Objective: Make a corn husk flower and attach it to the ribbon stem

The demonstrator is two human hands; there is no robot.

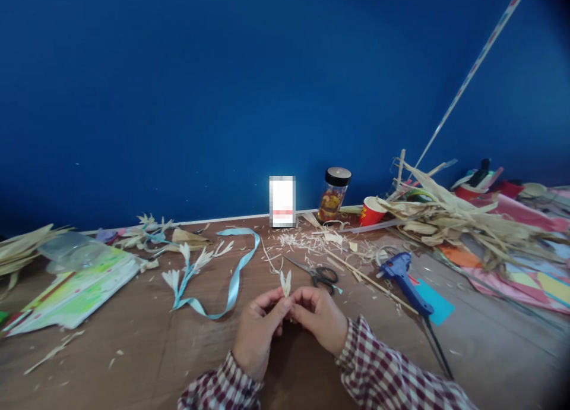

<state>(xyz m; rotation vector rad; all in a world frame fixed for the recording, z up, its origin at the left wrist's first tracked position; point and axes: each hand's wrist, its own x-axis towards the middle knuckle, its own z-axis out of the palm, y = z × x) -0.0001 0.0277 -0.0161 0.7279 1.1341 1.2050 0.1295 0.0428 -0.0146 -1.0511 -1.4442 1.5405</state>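
Between my fingertips stands a small pale corn-husk flower [285, 283], its pointed petals upward. My left hand [262, 327] pinches its base from the left. Close against it, my right hand [321, 316] pinches the same base from the right, so the lower end is hidden by the fingers. Just beyond my hands lie black-handled scissors [325, 276], blades pointing away to the left. Left of them rests a wrapped stem with white husk flowers [184, 273], and a light blue ribbon [236, 279] curls out from its lower end.
A blue glue gun [403, 276] lies right, near a thin stick [374, 282] and a blue card [434, 303]. Husk scraps [294, 239] litter the back, before a lidded jar [335, 196] and red paper cup [371, 213]. Dried husks [445, 214] pile up right; a painted sheet [84, 291] lies left.
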